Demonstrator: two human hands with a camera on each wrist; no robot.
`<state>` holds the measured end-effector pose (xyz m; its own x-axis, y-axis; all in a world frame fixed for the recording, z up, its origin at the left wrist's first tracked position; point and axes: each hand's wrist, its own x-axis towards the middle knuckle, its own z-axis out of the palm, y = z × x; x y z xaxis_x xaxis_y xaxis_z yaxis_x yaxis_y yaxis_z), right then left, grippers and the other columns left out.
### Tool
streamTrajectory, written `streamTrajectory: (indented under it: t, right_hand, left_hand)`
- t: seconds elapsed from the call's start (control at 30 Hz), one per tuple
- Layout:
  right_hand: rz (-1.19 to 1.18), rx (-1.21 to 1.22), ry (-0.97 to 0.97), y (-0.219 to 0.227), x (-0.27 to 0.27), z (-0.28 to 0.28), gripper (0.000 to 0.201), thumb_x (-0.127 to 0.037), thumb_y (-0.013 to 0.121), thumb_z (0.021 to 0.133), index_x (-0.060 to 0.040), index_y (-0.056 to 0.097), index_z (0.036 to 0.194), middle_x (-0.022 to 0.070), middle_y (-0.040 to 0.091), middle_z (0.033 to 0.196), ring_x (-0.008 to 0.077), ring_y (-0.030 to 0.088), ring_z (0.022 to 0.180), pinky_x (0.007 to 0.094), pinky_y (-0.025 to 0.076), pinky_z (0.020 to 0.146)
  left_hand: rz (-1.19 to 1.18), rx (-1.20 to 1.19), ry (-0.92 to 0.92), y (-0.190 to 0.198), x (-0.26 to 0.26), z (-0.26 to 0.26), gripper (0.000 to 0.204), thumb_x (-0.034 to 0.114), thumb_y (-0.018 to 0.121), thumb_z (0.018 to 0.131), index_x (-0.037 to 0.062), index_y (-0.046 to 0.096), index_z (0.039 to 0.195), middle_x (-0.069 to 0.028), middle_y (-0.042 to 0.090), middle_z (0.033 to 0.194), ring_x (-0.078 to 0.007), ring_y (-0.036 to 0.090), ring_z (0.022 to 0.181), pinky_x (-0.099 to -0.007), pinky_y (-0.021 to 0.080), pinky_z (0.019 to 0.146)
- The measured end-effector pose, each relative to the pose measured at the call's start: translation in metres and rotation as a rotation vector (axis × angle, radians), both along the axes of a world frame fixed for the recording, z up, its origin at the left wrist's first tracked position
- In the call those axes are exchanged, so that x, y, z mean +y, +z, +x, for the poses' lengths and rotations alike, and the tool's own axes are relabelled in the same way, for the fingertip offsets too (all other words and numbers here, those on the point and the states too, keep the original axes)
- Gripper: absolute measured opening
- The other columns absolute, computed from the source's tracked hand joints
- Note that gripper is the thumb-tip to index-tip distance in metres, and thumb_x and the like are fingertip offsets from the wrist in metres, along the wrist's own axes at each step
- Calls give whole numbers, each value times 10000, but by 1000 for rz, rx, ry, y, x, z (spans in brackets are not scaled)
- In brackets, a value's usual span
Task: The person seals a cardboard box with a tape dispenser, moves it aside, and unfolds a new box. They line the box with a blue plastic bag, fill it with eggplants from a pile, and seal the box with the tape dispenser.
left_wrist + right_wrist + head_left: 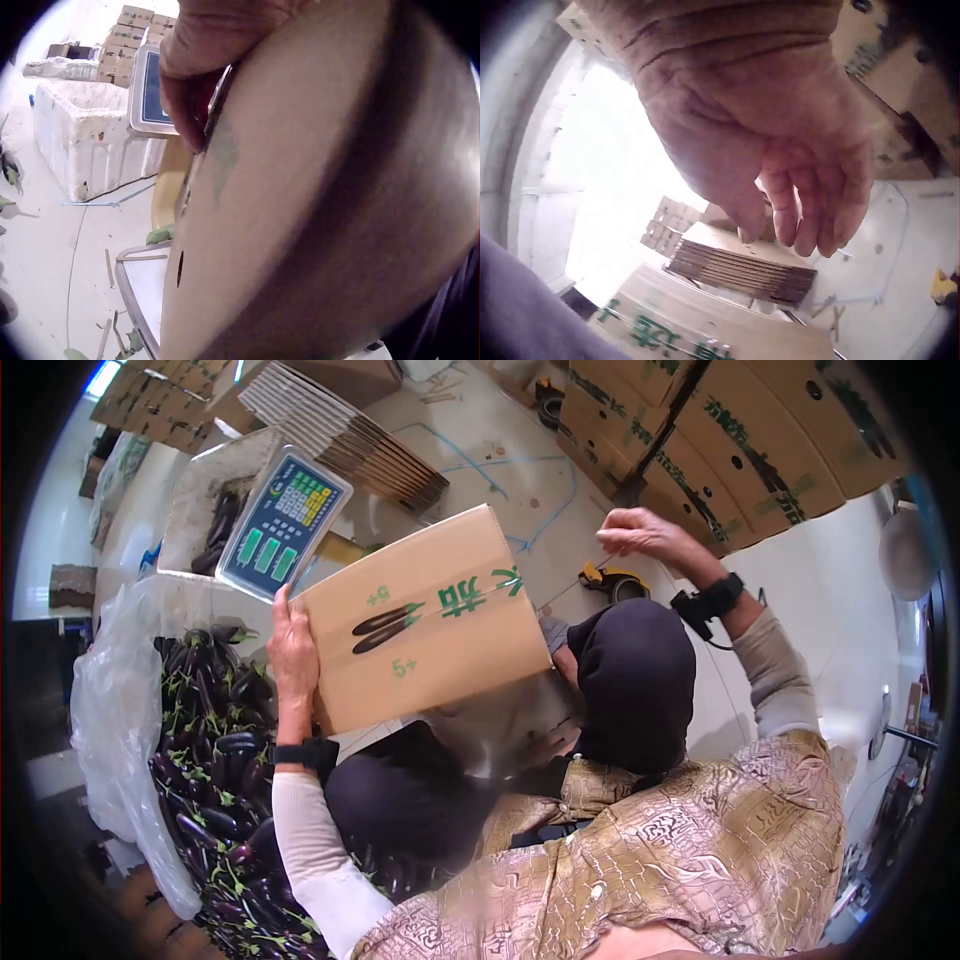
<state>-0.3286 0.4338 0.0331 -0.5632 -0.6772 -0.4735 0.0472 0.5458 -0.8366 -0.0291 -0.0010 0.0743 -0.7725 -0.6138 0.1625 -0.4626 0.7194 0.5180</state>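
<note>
Firmly, the left hand (293,655) gripped the side edge of the cardboard box (335,680); the right hand (655,540) hung in the air, fingers loosely curled and empty, apart from the box; bare floor (490,410) lay past the far edge, between the folded cardboard (340,435) and the cartons (735,460); the right wrist view showed inner fingers that the head view hid; the box reached from the left hand toward the right knee (637,680).
</note>
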Motion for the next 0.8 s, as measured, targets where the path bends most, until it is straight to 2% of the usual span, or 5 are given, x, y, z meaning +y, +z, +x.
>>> streamTrajectory:
  t: [0.2, 0.33, 0.43, 0.6, 0.8]
  right_hand:
    - [-120, 273, 140, 161, -2, 57, 290, -322, 649, 950, -35, 639, 991, -5, 623, 872, 66, 570, 854, 245, 459, 742]
    - [-211, 154, 231, 200, -26, 114, 243, -243, 664, 947, -43, 620, 1077, 7, 637, 976, 93, 571, 960, 259, 454, 850]
    - [-266, 37, 118, 190, -51, 149, 420, -271, 652, 962, -51, 508, 1290, 67, 548, 1277, 153, 524, 1190, 314, 429, 996]
    - [-284, -3, -225, 115, -86, 161, 562, -511, 474, 1007, -69, 453, 1353, 67, 474, 1341, 190, 446, 1265, 368, 404, 1000]
    - [-53, -48, -558, -34, -110, 117, 676, -674, 488, 910, -74, 523, 1219, 75, 547, 1021, 196, 512, 910, 369, 439, 804]
  left_hand:
    - [-44, 13, 11, -7, -6, 7, 453, 339, 391, 1003, 162, 406, 1419, -294, 660, 937, -495, 630, 900, -566, 475, 774]
    - [40, -34, -51, -4, -8, 13, 520, 374, 401, 1009, 141, 315, 1465, -308, 659, 920, -504, 629, 909, -567, 483, 789]
    - [45, 42, -48, -5, -2, 17, 564, 405, 412, 1003, 107, 290, 1466, -323, 654, 901, -516, 623, 904, -574, 481, 793]
    - [45, 91, -26, -17, -16, 22, 567, 419, 427, 993, 102, 321, 1451, -323, 654, 910, -517, 623, 882, -574, 497, 769]
    - [85, 220, -66, -11, -16, 52, 496, 384, 425, 996, 103, 408, 1404, -291, 632, 1047, -497, 624, 899, -565, 484, 766]
